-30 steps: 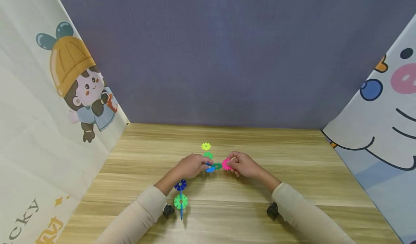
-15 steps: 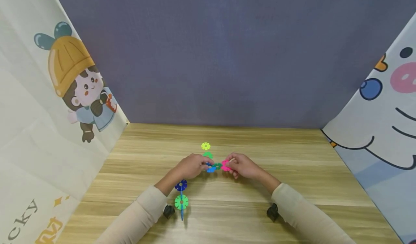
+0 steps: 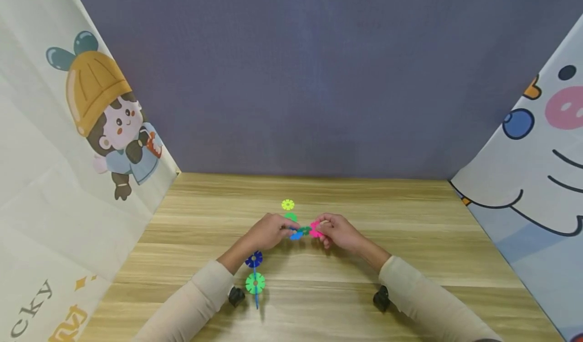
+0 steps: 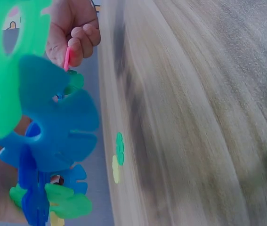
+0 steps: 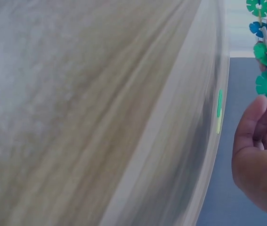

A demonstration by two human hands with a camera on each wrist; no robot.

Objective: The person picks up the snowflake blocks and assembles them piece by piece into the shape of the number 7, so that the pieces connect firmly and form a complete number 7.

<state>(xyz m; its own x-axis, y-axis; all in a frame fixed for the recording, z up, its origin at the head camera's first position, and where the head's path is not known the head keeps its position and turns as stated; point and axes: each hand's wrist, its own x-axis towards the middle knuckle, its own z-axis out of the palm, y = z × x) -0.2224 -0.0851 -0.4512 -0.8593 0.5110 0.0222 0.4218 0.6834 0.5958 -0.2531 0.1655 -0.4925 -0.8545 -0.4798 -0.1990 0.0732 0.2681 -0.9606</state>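
Note:
My left hand (image 3: pixel 288 227) grips the top of a chain of plastic snowflake discs (image 3: pixel 254 271) above the wooden table (image 3: pixel 410 220). The chain runs from a light blue disc (image 3: pixel 296 236) and a dark green disc (image 3: pixel 304 229) down to a dark blue disc (image 3: pixel 253 259) and a light green disc (image 3: pixel 255 283). My right hand (image 3: pixel 321 227) pinches a pink disc (image 3: pixel 315 229) edge-on against the dark green disc. In the left wrist view the chain (image 4: pixel 53 122) fills the left side, with the right hand (image 4: pixel 72 33) and pink disc (image 4: pixel 67 59) beyond. The right wrist view shows the right hand's fingers (image 5: pixel 258 141) beside the chain (image 5: pixel 265 52).
A yellow disc (image 3: pixel 288 205) and a green disc (image 3: pixel 290 216) lie flat on the table just behind the hands. Printed cartoon cloth panels stand at the left (image 3: pixel 68 155) and right (image 3: pixel 537 155), with a grey backdrop (image 3: pixel 309 79) behind.
The pink disc in my right hand has edged slightly left towards the chain. Both hands stay almost where they were.

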